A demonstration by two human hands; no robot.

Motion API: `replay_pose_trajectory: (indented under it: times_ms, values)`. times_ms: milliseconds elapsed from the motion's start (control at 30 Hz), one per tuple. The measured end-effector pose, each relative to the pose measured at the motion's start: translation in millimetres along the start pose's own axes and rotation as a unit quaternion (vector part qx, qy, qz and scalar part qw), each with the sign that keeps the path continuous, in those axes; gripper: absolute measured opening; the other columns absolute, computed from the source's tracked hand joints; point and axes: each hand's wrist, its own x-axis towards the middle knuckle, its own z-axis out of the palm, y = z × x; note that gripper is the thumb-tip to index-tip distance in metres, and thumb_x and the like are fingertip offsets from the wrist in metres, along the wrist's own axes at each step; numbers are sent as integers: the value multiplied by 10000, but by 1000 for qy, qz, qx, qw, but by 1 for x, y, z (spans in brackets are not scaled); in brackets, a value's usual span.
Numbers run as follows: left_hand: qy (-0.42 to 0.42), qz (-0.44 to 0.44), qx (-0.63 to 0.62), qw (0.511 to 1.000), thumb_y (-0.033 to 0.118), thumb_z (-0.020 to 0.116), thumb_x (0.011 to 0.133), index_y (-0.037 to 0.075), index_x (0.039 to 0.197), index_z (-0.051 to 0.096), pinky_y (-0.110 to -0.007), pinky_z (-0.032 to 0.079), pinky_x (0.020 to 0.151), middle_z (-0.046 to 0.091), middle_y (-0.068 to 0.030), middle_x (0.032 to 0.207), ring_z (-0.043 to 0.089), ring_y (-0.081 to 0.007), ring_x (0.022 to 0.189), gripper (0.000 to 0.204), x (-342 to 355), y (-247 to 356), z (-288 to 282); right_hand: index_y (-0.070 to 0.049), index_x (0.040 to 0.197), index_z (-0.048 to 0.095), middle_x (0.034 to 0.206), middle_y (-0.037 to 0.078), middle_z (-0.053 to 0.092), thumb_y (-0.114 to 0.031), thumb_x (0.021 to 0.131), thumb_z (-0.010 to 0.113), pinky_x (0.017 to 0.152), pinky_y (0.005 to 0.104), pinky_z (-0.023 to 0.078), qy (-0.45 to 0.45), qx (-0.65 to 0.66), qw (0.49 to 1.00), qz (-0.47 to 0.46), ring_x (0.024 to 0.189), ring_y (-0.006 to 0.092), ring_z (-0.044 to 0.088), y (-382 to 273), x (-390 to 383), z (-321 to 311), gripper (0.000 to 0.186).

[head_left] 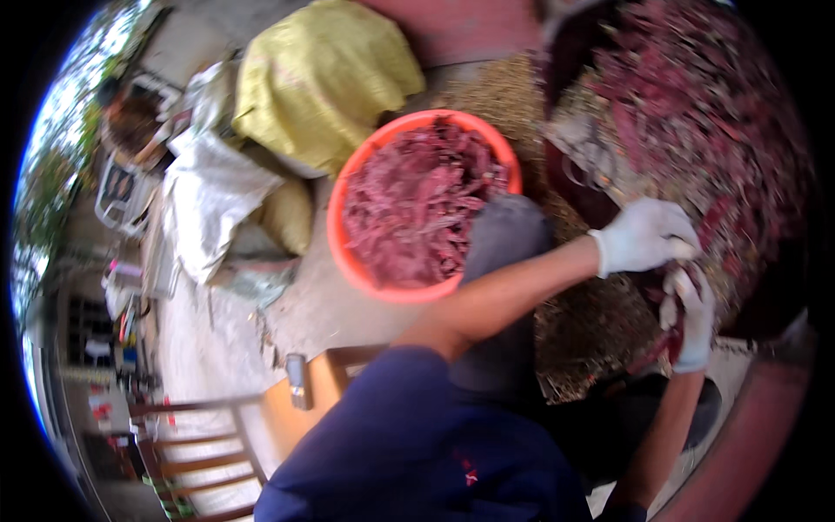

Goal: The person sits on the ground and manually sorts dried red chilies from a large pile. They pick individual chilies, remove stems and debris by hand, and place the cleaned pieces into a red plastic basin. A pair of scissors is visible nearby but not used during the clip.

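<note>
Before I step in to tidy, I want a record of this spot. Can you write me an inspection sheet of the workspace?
Surface: grey floor, some scraps on it.
Job's things: red pods in an orange basin; a larger pile at upper right.
Clutter: yellow sack, white sack, phone at the edge of a wooden box.
Hands: both gloved; right hand holds a red bunch; left hand close by, grip unclear.
Cables: nothing seen for certain.
Surroundings: wooden chair at lower left.

Dark-red plant matter [413, 200], orange-red basin [345, 252], yellow sack [322, 74], white gloves [639, 237]
</note>
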Motion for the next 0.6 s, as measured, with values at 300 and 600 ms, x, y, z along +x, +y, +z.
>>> replay_pose_trajectory:
  times_ms: [300, 600]
  values:
    - [-114, -207, -92, 967, 133, 674, 927, 1, 928, 710, -252, 496, 631, 659, -15, 744, 592, -64, 706, 137, -3, 1, 11, 6, 963, 692, 732, 44, 662, -180, 897, 648, 554, 279, 454, -12, -243, 969, -50, 594, 115, 597, -14, -9, 10, 202]
    - [-262, -226, 252, 904, 390, 700, 843, 146, 917, 760, -380, 540, 759, 720, -101, 840, 698, -288, 806, 262, 3, 2, -4, -91, 952, 676, 792, 99, 704, -257, 798, 745, 684, 379, 531, -43, -378, 919, -98, 742, 289, 692, -5, -13, 13, 237]
